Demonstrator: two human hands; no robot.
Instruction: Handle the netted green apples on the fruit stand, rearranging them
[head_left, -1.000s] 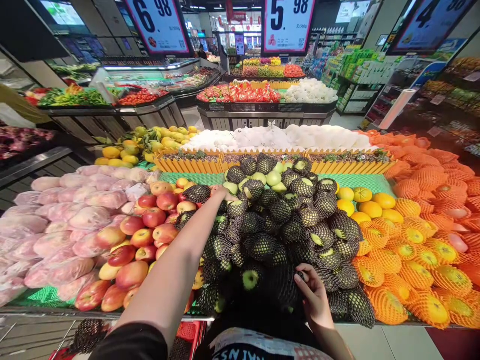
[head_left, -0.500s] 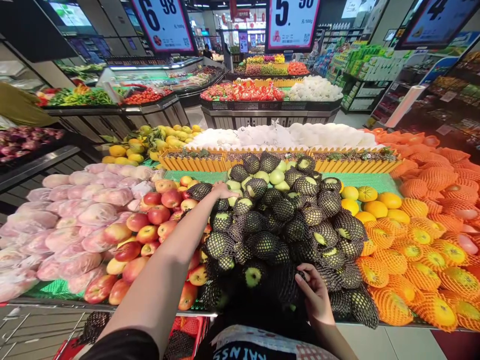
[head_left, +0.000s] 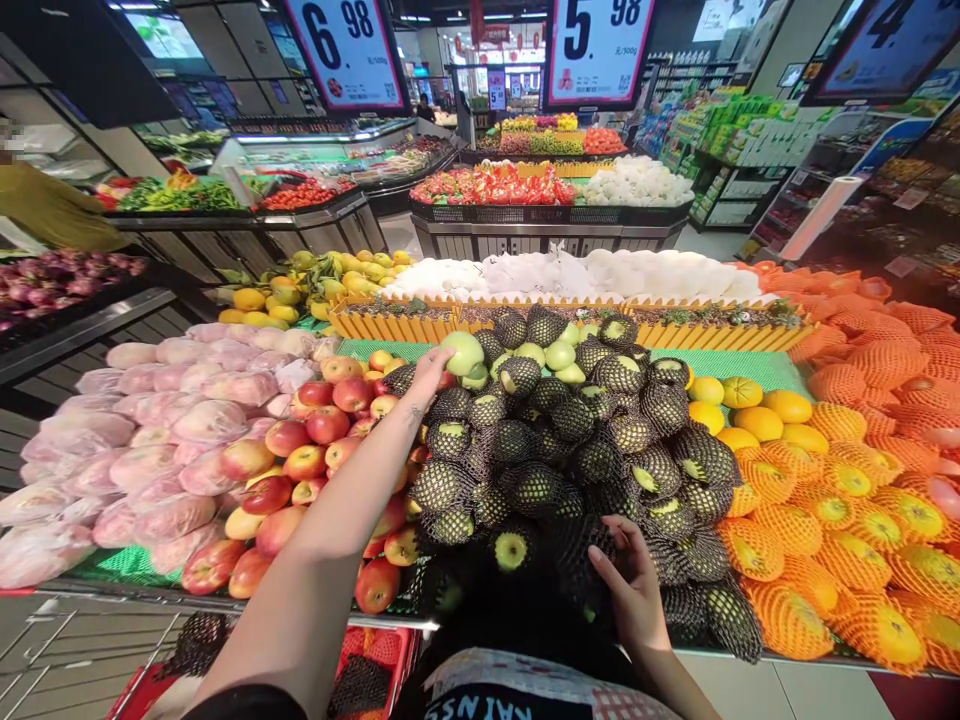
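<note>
My left hand reaches out to the far left side of the pile and is closed on a smooth, round green fruit without a net. Black-netted green fruits lie heaped below and to the right of it. Close to my body, my right hand has its thumb and fingers curved around the edge of a black foam net. Whether that net has a fruit inside is hidden in the dark. More bare green fruits show at the back of the heap.
Red apples and bagged pink fruits lie to the left. Orange-netted fruits fill the right. A yellow fence planter runs behind the heap. A shopping cart stands at lower left, and price screens hang overhead.
My left hand has lifted the bare green fruit from the heap, slightly up and to the left. The fingers of my right hand have spread a little at the black net. The view has shifted slightly.
</note>
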